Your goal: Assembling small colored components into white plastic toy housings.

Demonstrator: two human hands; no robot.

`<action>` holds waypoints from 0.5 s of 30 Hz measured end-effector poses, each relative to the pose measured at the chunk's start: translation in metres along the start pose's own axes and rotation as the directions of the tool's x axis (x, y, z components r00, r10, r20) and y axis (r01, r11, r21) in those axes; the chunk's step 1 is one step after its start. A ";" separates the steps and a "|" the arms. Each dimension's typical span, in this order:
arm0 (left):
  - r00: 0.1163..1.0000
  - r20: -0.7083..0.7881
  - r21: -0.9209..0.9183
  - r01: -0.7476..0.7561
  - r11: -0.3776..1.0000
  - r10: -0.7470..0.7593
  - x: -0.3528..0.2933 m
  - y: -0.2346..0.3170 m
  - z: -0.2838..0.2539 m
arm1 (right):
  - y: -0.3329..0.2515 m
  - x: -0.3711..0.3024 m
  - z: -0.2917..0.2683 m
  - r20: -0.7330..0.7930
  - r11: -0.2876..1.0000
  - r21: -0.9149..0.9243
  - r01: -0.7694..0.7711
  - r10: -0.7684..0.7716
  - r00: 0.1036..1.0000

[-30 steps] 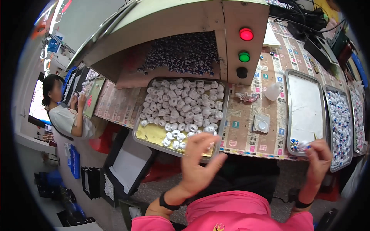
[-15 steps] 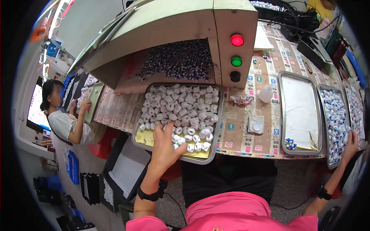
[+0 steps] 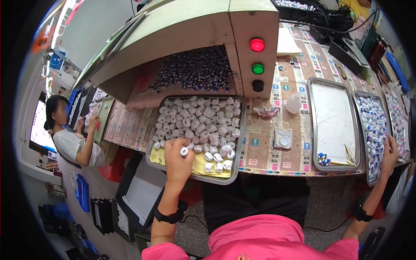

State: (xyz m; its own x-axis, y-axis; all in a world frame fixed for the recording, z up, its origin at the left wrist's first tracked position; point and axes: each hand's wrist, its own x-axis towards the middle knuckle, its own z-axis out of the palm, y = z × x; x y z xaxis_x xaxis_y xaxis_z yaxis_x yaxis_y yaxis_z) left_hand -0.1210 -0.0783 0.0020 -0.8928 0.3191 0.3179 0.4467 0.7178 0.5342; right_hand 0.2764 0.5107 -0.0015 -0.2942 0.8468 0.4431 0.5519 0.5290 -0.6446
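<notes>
A metal tray (image 3: 237, 171) lined with yellow paper holds many small rounded white plastic pieces (image 3: 195, 123), each with a hole or recess. Over its near left part is my left hand (image 3: 178, 167), fingers curled in, with one white plastic piece (image 3: 184, 151) showing between thumb and fingers. Far to the right, my right hand (image 3: 390, 151) is at the edge of a narrower tray (image 3: 372, 179) of small blue-and-white pieces (image 3: 372, 123). Its fingers are bent together over those pieces, and whatever they pinch is hidden.
A metal oven-like machine (image 3: 253, 26) with lit red and green lamps stands behind the tray; dark small pieces (image 3: 190, 69) lie inside. Between the trays are a white squeeze bottle (image 3: 294, 103) and a paper-lined tray (image 3: 333, 125). Another person (image 3: 73, 141) works at the left.
My left hand has closed from a spread reach and now has a white piece in it. Fewer white pieces lie at the tray's near edge. My right hand has shifted slightly up its tray.
</notes>
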 end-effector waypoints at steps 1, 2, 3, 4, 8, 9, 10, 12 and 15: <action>1.000 -0.009 -0.064 0.017 0.998 -0.018 0.002 0.001 -0.003 | -0.020 -0.011 0.001 0.010 0.999 0.017 0.042 -0.042 0.999; 1.000 -0.006 -0.063 0.016 0.998 -0.017 0.003 -0.002 -0.005 | -0.037 -0.020 0.002 0.021 0.996 0.037 0.085 -0.086 0.996; 0.997 -0.011 -0.143 0.068 0.987 -0.071 0.003 -0.007 -0.006 | -0.047 -0.028 0.002 0.051 0.991 0.065 0.117 -0.120 0.991; 0.992 -0.013 -0.223 0.119 0.968 -0.125 0.004 -0.014 -0.007 | -0.061 -0.037 0.005 0.051 0.991 0.065 0.116 -0.120 0.991; 0.791 0.384 -0.672 0.594 0.442 -0.477 0.015 -0.015 -0.021 | -0.118 -0.076 0.015 0.097 0.968 0.121 0.218 -0.230 0.968; 0.776 0.438 -0.757 0.591 0.278 -0.454 0.017 -0.020 -0.025 | -0.136 -0.085 0.019 0.152 0.964 0.141 0.224 -0.244 0.958; 0.777 0.439 -0.758 0.589 0.278 -0.450 0.018 -0.027 -0.029 | -0.153 -0.093 0.023 0.205 0.960 0.158 0.231 -0.261 0.944; 0.698 0.695 -0.682 0.564 -0.465 -0.174 0.021 -0.041 -0.031 | -0.183 -0.106 0.031 0.237 0.939 0.224 0.259 -0.310 0.921; 0.728 0.677 -0.576 0.434 -0.693 -0.106 0.024 -0.048 -0.018 | -0.197 -0.121 0.039 0.251 0.937 0.264 0.228 -0.295 0.922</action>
State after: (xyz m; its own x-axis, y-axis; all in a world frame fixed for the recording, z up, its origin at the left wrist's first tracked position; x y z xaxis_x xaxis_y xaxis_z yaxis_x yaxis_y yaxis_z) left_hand -0.1632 -0.1160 -0.0022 -0.7368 0.5751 -0.3556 -0.6638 -0.7153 0.2185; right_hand 0.1727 0.3062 0.0479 -0.6301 0.6383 0.4423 0.2439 0.7034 -0.6676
